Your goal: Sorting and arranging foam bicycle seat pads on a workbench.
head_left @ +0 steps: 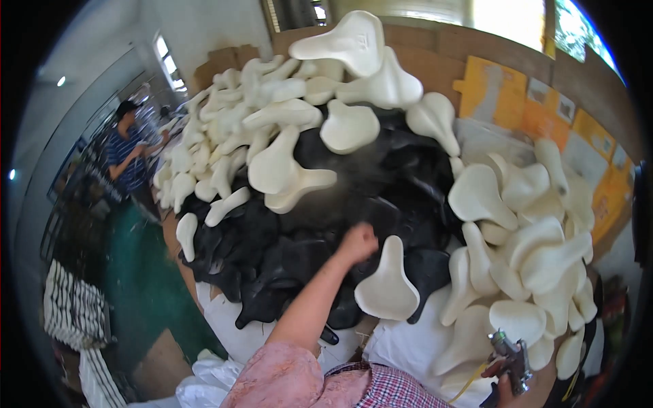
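Observation:
Over a heap of black saddle covers (299, 258), my left hand (359, 243) is stretched forward with its fingers curled closed. Whether anything is pinched in them is hidden. Just below that hand, a cream foam bicycle saddle pad (388, 289) lies with its narrow nose pointing away from me. My right hand (505, 387), low at the right, grips a metal spray gun (511, 360). A thin yellow hose (469, 384) shows beside it. A haze hangs over the covers beyond my left hand.
Foam saddle pads (272, 109) are piled at the back left, and more pads (537, 238) on the right. Orange-and-white cardboard (493, 88) lines the back right. A person (129, 153) in a striped shirt stands far left beside the green floor (146, 265). White stacked pieces (71, 306) stand lower left.

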Action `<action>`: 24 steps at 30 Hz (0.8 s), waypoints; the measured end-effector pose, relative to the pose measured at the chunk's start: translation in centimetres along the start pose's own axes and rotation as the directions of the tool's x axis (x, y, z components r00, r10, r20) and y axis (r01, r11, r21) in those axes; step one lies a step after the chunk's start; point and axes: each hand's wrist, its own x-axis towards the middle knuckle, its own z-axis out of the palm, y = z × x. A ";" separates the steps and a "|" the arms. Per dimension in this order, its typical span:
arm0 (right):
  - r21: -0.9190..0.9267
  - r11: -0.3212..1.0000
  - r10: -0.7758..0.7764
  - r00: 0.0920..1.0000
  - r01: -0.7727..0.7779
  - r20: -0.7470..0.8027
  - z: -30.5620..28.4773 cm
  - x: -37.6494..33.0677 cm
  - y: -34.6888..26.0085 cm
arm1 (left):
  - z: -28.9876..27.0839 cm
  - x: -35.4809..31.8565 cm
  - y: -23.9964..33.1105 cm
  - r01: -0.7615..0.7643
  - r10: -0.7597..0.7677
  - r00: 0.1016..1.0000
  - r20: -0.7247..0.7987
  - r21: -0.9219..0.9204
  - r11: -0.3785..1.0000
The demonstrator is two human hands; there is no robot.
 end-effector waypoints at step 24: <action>-0.236 0.917 0.310 0.947 -0.321 -0.080 -0.4 -10.5 -2.9 | 6.1 -6.5 7.9 -0.180 0.180 0.984 0.020 0.013 0.984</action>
